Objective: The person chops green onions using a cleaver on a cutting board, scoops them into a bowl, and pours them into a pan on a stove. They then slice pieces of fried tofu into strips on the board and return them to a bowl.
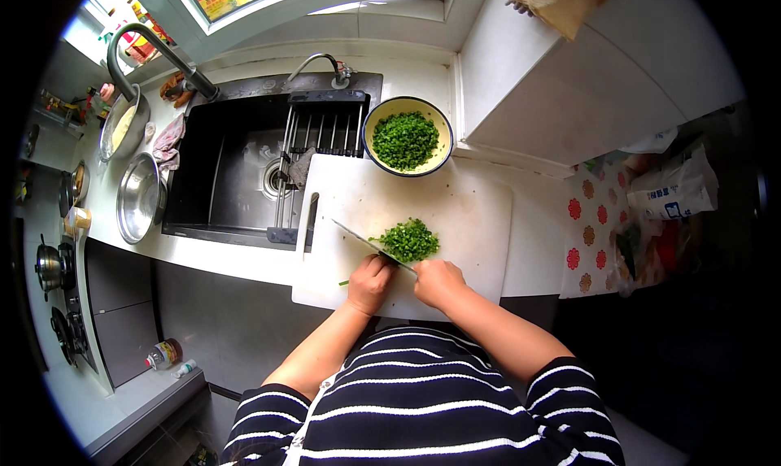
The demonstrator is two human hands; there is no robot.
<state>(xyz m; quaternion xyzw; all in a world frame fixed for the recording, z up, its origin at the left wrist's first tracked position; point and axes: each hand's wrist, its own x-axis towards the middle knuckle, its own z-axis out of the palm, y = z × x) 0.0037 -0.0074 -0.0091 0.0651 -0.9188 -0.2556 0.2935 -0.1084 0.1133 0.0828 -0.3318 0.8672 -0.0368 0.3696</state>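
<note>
A kitchen knife [358, 233] lies slantwise over the white cutting board [480, 222], its handle in my right hand [439, 284], which is closed around it. Just left of the handle, my left hand [371, 284] has its fingers curled down on the board by the blade. What those fingers hold, if anything, is hidden. A short green stalk [343, 284] shows beside them. Beyond the blade sits a small heap of finely chopped greens [411, 240]. More chopped greens [405, 140] fill a cream bowl with a dark rim [446, 150] at the board's far edge.
Left of the board is a black sink [199, 181] with a roll-up drying rack [325, 132] across it. A steel basin [140, 198] stands on the counter farther left. A white cabinet [561, 84] rises at the back right, near a flower-patterned cloth [587, 230].
</note>
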